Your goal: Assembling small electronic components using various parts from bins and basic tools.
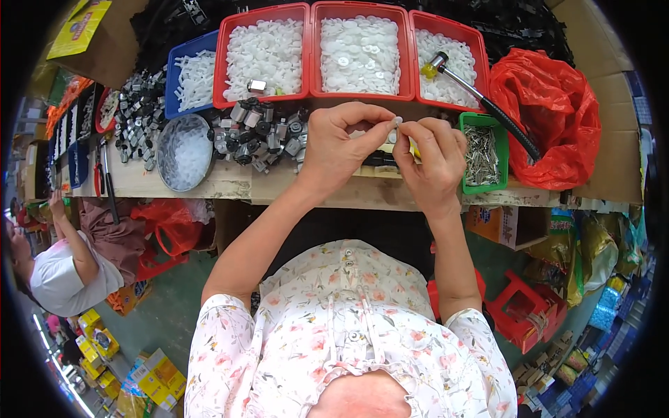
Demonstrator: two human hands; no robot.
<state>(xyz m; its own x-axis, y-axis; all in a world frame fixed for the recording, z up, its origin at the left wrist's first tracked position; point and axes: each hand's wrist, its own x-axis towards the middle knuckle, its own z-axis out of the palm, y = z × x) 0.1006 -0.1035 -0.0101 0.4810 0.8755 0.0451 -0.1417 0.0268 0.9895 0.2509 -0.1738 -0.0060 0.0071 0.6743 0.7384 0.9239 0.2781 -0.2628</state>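
My left hand [340,143] and my right hand [433,161] meet above the front of the workbench, both pinched closed at the fingertips. Between them is a small white plastic part [398,120] with a rounded top. Its lower portion is mostly covered by my fingers. Beneath my hands, a dark object with a bit of yellow is partly hidden. A pile of small metal-and-black parts [254,136] lies beside my left hand. Close to my right hand stands a green tray [503,157] of thin metal pins or screws.
Three red bins [311,52] of white plastic pieces line the back, beside a blue bin [171,87]. At left are a round metal dish [165,157] and more metal parts [137,111]. A lamp-like flexible arm [509,120] reaches past a red bag [571,104]. Another person [73,275] works far left.
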